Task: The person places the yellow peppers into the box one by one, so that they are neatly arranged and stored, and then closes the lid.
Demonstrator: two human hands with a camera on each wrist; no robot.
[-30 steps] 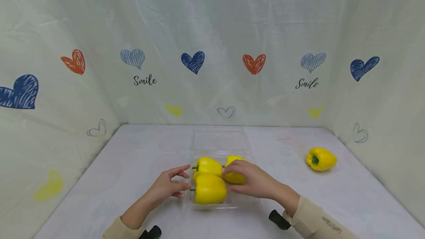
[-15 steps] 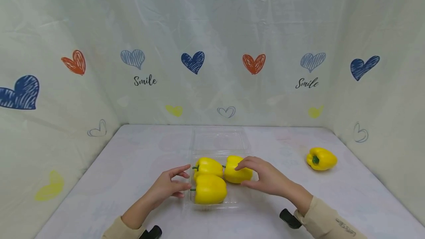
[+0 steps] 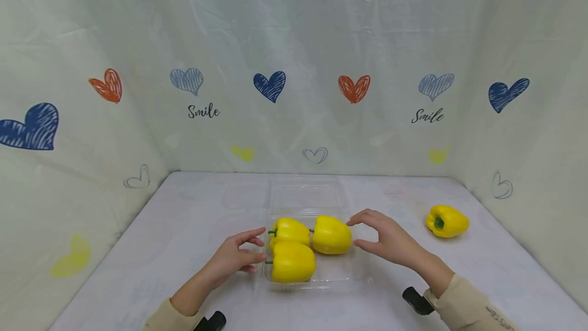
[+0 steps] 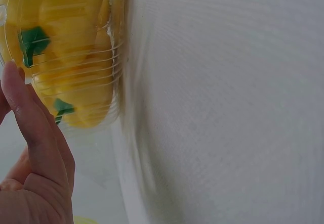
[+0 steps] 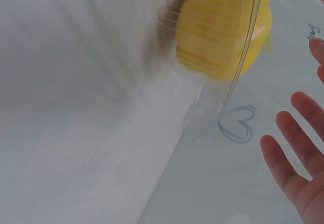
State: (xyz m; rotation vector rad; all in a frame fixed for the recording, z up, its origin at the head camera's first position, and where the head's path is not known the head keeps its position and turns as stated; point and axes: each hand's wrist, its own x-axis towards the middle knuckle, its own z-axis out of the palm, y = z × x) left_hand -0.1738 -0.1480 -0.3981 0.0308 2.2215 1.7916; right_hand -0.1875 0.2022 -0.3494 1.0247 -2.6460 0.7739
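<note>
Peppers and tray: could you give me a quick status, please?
Left hand open beside clear tray. Right hand open, touching nothing. Three yellow peppers in tray, a fourth pepper loose on table, far right.

Left hand [image 3: 236, 257] relaxed, fingers loose; right hand [image 3: 386, 236] spread, empty.

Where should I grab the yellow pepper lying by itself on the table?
Probably around its fat middle, coming down from above. The lone pepper lies on its side with the short green stem facing left, too small to grip well. The right hand is nearest.
</note>
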